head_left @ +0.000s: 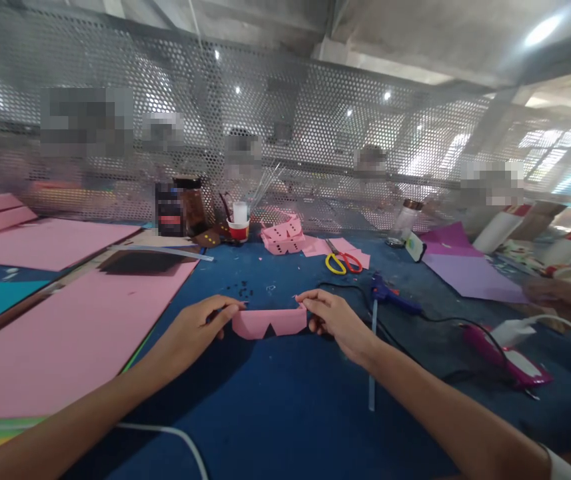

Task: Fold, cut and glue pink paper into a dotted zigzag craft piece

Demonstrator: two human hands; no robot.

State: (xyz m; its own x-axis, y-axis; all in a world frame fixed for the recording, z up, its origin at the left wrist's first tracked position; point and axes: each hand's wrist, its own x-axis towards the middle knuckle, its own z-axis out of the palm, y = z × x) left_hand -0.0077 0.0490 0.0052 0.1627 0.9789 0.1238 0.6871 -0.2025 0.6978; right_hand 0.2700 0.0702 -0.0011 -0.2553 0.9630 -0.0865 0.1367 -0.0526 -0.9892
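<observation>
In the centre of the frame, low over the blue tabletop (275, 407), I see a strip of pink paper (265, 323) with a pointed notch in its lower edge. The person's left hand (215, 317) pinches its left end between thumb and fingers; the right hand (332, 313) grips the other end, where a narrow pink flap folds back. The hands stand apart, the strip stretched between them.

Just beyond, small black bits (243, 291) lie scattered. Above centre sit pink paper cut-outs (282, 235) dotted with black, with yellow-and-red-handled scissors (344, 259) near them. At centre right lies a blue glue gun (395, 299), then a magenta power strip (508, 359) further right, with purple paper (465, 267) above. Large pink sheets (85, 340) fill the left side, a dark sheet (140, 262) resting on one.
</observation>
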